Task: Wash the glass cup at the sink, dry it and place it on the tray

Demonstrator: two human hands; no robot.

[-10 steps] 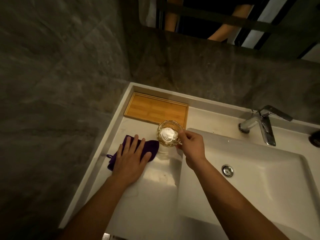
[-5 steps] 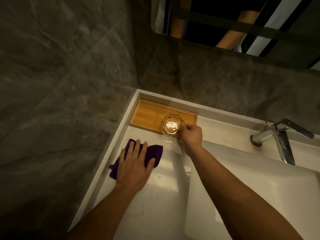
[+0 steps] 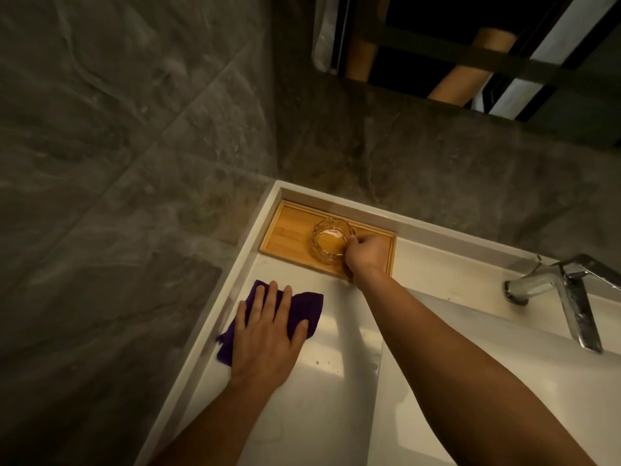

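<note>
Grey stone walls corner a white table. Faceted clear glass cup stands upright on the bamboo tray, pinched by the right hand at its rim; tray's left half bare. Left hand lies flat on a purple cloth.

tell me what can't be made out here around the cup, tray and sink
Head view only:
- Whether the glass cup rests on the tray or hovers: top-down angle.
- Tray's near right corner: hidden by the right hand.
- Cloth middle: under the left hand.
- Faucet handle and basin: cut by the right edge.
</note>
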